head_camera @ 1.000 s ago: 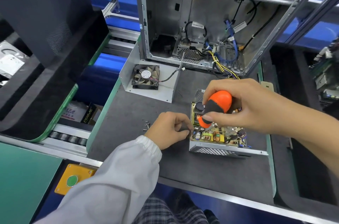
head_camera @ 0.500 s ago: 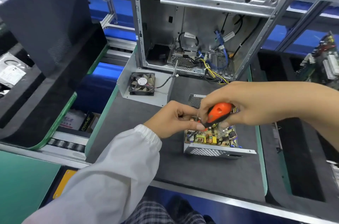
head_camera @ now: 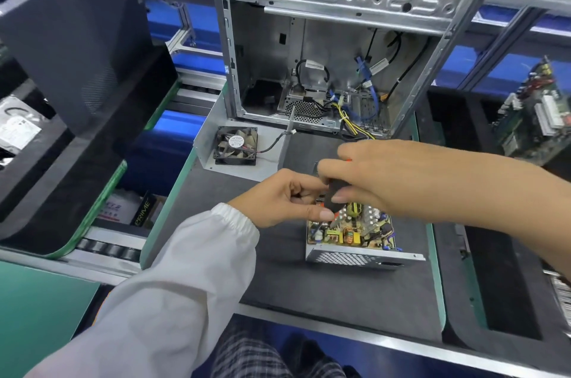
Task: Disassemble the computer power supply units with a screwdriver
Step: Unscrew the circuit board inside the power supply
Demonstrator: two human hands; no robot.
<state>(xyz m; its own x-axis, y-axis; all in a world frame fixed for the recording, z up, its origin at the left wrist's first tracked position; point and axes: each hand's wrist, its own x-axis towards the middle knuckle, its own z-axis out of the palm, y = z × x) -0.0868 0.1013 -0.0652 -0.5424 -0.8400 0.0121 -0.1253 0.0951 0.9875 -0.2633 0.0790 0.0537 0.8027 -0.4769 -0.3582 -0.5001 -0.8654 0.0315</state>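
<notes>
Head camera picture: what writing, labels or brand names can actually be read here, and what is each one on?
"PRIME": on the black box lying in the gap left of the work mat.
Red lettering on the white box beside it: too blurred to read.
Round sticker on the cooling fan: print too small to read.
White label on the bagged item at far left: unreadable.
White tags on the cables inside the computer case: unreadable.

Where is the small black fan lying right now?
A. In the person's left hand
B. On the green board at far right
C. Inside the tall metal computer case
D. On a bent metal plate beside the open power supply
D: the fan lies flat on the bent metal plate, left of and behind the open power supply.
</notes>
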